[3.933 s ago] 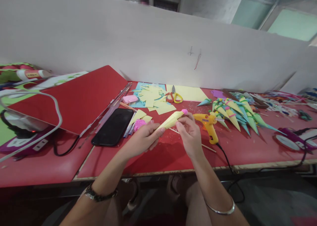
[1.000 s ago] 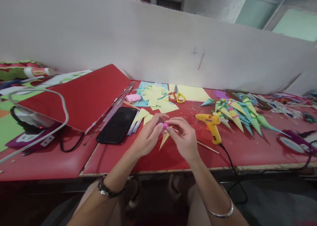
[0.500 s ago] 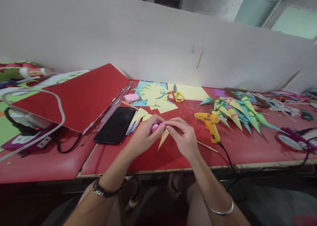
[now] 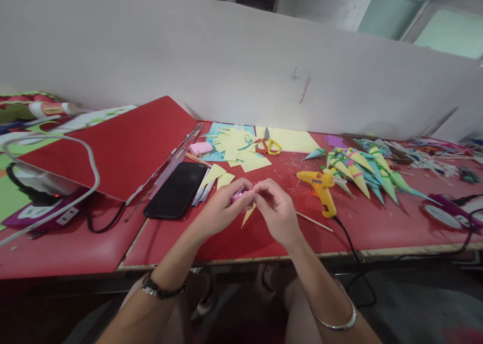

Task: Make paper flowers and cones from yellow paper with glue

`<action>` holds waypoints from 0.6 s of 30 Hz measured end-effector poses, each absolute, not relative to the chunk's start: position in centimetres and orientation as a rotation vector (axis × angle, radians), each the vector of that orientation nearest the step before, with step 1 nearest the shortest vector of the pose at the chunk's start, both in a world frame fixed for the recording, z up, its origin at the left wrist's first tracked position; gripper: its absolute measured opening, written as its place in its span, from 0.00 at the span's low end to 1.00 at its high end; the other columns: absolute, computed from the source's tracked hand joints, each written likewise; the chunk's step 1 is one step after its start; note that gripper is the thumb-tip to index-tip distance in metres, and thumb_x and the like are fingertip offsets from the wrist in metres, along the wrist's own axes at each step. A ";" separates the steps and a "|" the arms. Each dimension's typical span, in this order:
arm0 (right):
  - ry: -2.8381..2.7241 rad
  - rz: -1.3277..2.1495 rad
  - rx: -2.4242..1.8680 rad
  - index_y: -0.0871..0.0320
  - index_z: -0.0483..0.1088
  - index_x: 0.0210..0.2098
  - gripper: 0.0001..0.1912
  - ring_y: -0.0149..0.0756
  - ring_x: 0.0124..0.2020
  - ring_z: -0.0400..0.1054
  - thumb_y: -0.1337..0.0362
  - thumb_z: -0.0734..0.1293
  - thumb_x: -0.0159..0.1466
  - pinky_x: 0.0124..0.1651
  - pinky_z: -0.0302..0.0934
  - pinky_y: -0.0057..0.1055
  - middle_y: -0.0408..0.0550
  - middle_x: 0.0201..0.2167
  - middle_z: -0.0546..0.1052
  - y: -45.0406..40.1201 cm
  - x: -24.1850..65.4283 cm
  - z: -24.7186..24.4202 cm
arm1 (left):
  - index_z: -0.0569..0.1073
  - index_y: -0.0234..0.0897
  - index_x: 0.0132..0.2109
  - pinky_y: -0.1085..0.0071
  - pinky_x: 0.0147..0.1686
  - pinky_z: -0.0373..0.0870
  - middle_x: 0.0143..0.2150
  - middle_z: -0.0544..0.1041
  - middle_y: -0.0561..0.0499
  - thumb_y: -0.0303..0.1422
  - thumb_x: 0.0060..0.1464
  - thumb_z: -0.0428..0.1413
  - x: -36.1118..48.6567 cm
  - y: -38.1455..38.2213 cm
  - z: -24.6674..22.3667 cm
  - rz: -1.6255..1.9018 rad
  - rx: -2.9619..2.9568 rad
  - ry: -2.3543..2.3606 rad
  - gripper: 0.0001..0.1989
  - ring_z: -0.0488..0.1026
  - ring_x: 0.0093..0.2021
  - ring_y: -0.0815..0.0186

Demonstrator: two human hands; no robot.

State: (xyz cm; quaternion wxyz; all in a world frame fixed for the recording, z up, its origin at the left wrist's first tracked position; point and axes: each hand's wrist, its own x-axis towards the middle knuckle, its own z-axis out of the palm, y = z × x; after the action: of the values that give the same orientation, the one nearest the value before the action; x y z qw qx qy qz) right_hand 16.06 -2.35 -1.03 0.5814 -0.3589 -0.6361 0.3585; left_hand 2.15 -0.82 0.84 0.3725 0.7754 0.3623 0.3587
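Observation:
Above the red table [image 4: 234,241], my left hand [image 4: 228,203] has its fingers closed round a pink lump in clear wrapping [image 4: 238,197]. My right hand [image 4: 274,205] meets it fingertip to fingertip, pinched at the lump's right side; a bit of pink shows at its fingertips, too small to make out. A pale yellow paper cone [image 4: 248,216] lies beneath and between the hands, its tip toward me and its upper part hidden. Right of my hands is a yellow glue gun [image 4: 320,188], with a thin wooden stick [image 4: 315,222] near it.
A black phone [image 4: 175,190] and markers [image 4: 204,187] lie to the left. Behind are yellow paper scraps [image 4: 232,143] and yellow-handled scissors [image 4: 272,145]. Yellow and blue cones [image 4: 362,170] are piled right. A purple power strip [image 4: 49,213] with a white cable [image 4: 92,160] stands far left.
My right hand's fingertips have drawn slightly up and away from the pink lump. The left fingers have closed further over it, so less of the pink shows.

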 end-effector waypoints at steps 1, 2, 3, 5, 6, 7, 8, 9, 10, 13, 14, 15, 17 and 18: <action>-1.399 0.915 -0.816 0.56 0.67 0.29 0.03 0.30 0.30 0.64 0.64 0.62 0.58 0.35 0.61 0.27 0.42 0.27 0.68 -2.2 16.1 -1.1 | 0.63 0.36 0.32 0.77 0.25 0.59 0.25 0.64 0.56 0.38 0.57 0.43 2.2 -0.9 0.9 0.913 1.968 0.911 0.11 0.60 0.25 0.72; -1.288 0.986 -0.785 0.56 0.66 0.29 0.04 0.29 0.30 0.64 0.63 0.63 0.58 0.35 0.61 0.27 0.41 0.27 0.67 -2.0 16.2 -1.1 | 0.62 0.36 0.31 0.77 0.25 0.59 0.25 0.64 0.57 0.37 0.57 0.43 2.1 -0.9 1.0 0.906 1.960 0.902 0.11 0.60 0.24 0.73; -1.165 1.041 -0.750 0.56 0.65 0.28 0.04 0.28 0.30 0.64 0.62 0.63 0.58 0.36 0.61 0.27 0.40 0.26 0.67 -1.8 16.4 -1.2 | 0.62 0.36 0.31 0.77 0.25 0.59 0.25 0.64 0.57 0.37 0.56 0.43 2.1 -0.9 1.0 0.903 1.972 0.912 0.10 0.61 0.24 0.73; -0.952 1.093 -0.698 0.55 0.65 0.28 0.05 0.27 0.29 0.64 0.61 0.64 0.57 0.37 0.62 0.27 0.39 0.25 0.67 -1.3 16.8 -1.3 | 0.63 0.37 0.31 0.76 0.26 0.60 0.25 0.66 0.56 0.35 0.56 0.43 1.9 -0.5 0.9 0.895 2.062 1.025 0.10 0.62 0.25 0.72; -0.887 1.103 -0.695 0.55 0.66 0.28 0.05 0.27 0.29 0.64 0.61 0.65 0.56 0.36 0.62 0.27 0.39 0.25 0.67 -1.1 17.0 -1.4 | 0.64 0.37 0.32 0.75 0.27 0.61 0.26 0.67 0.55 0.35 0.56 0.43 1.7 -0.2 0.6 0.888 2.136 1.130 0.09 0.64 0.26 0.70; -0.852 1.108 -0.708 0.55 0.66 0.28 0.05 0.27 0.29 0.64 0.61 0.66 0.55 0.36 0.63 0.27 0.40 0.24 0.68 -0.9 17.2 -1.5 | 0.65 0.37 0.33 0.73 0.30 0.62 0.28 0.69 0.54 0.35 0.57 0.44 1.5 0.2 0.3 0.873 2.223 1.251 0.09 0.66 0.29 0.69; -0.836 1.111 -0.731 0.56 0.67 0.29 0.05 0.27 0.28 0.64 0.61 0.66 0.55 0.35 0.63 0.27 0.40 0.24 0.68 -0.8 17.4 -1.6 | 0.66 0.37 0.35 0.71 0.32 0.63 0.31 0.71 0.51 0.35 0.57 0.44 1.3 0.5 0.0 0.843 2.313 1.371 0.09 0.68 0.32 0.66; -0.834 1.117 -0.756 0.56 0.68 0.29 0.06 0.27 0.28 0.64 0.60 0.67 0.54 0.34 0.63 0.27 0.41 0.24 0.68 -0.7 17.4 -1.6 | 0.67 0.36 0.38 0.68 0.36 0.64 0.35 0.73 0.49 0.35 0.57 0.45 1.1 0.9 -0.4 0.797 2.400 1.467 0.09 0.69 0.36 0.63; -0.840 1.122 -0.774 0.56 0.68 0.29 0.07 0.27 0.27 0.64 0.60 0.67 0.54 0.34 0.63 0.27 0.41 0.24 0.69 -0.7 17.4 -1.7 | 0.67 0.36 0.41 0.66 0.39 0.64 0.40 0.73 0.46 0.35 0.56 0.46 0.9 1.1 -0.8 0.744 2.480 1.539 0.10 0.69 0.40 0.60; -0.888 1.127 -0.793 0.57 0.69 0.28 0.09 0.27 0.27 0.64 0.57 0.66 0.55 0.34 0.63 0.28 0.41 0.24 0.69 -0.8 17.1 -1.8 | 0.65 0.35 0.49 0.60 0.46 0.61 0.50 0.69 0.41 0.33 0.54 0.49 0.9 1.4 -1.6 0.672 2.658 1.624 0.15 0.65 0.49 0.55; -0.903 1.123 -0.795 0.57 0.69 0.28 0.10 0.27 0.27 0.64 0.57 0.66 0.55 0.34 0.63 0.27 0.41 0.23 0.69 -0.8 17.1 -1.9 | 0.64 0.35 0.50 0.60 0.47 0.60 0.51 0.68 0.41 0.33 0.53 0.50 1.1 1.3 -1.7 0.687 2.697 1.617 0.17 0.64 0.51 0.55; -0.914 1.117 -0.797 0.57 0.68 0.27 0.10 0.27 0.27 0.64 0.57 0.66 0.55 0.33 0.62 0.27 0.41 0.23 0.69 -0.9 17.0 -1.9 | 0.64 0.36 0.51 0.60 0.49 0.59 0.52 0.68 0.42 0.33 0.54 0.50 1.4 1.1 -1.8 0.709 2.729 1.597 0.17 0.63 0.52 0.55; -0.921 1.105 -0.802 0.57 0.68 0.26 0.10 0.26 0.26 0.63 0.57 0.66 0.55 0.32 0.62 0.26 0.40 0.22 0.69 -0.9 17.0 -1.8 | 0.66 0.37 0.49 0.60 0.48 0.59 0.50 0.69 0.44 0.35 0.55 0.49 2.2 0.7 -1.8 0.721 2.773 1.554 0.15 0.63 0.51 0.56; -0.917 1.103 -0.801 0.57 0.68 0.26 0.09 0.26 0.25 0.63 0.58 0.67 0.54 0.32 0.62 0.26 0.40 0.22 0.69 -0.9 17.0 -1.8 | 0.67 0.37 0.47 0.60 0.47 0.59 0.48 0.71 0.44 0.36 0.56 0.48 2.7 0.4 -1.8 0.696 2.789 1.551 0.13 0.64 0.49 0.56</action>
State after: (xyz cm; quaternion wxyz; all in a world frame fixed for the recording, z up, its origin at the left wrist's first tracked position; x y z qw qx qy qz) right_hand 16.97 -0.89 -1.82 0.6813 -0.3568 -0.4087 0.4915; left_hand 2.68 0.44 -1.84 -0.0622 0.8523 0.4739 0.2126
